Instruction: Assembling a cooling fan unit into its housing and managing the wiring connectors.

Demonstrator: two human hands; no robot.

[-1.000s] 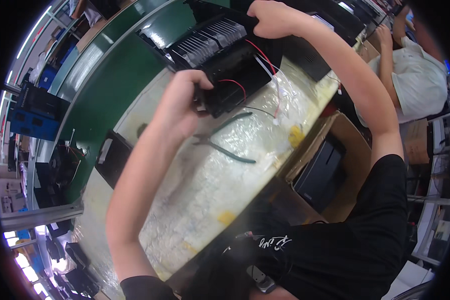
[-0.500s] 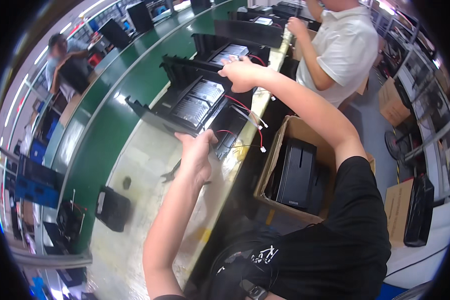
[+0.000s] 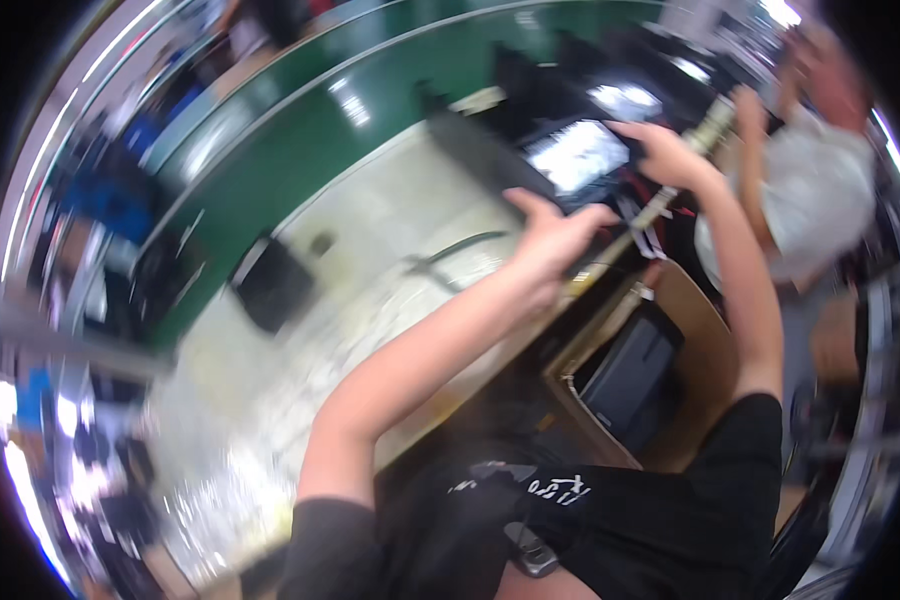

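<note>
While the left hand (image 3: 558, 238) spans the near end of the black unit (image 3: 532, 165), fingers parted with its edge between them, the right hand (image 3: 670, 160) lies at its right side; blur hides whether those fingers grip. The unit is on the right part of the bench (image 3: 370, 195). It should be stiff and moderately heavy; the shiny panel (image 3: 582, 152) may be slippery and mark easily. Hold opposite outer walls, clear of the wires (image 3: 652, 240).

The unit (image 3: 575, 158) is glossy-panelled, the box (image 3: 708, 325) matt cardboard, the film (image 3: 240, 500) shiny crinkled plastic.
</note>
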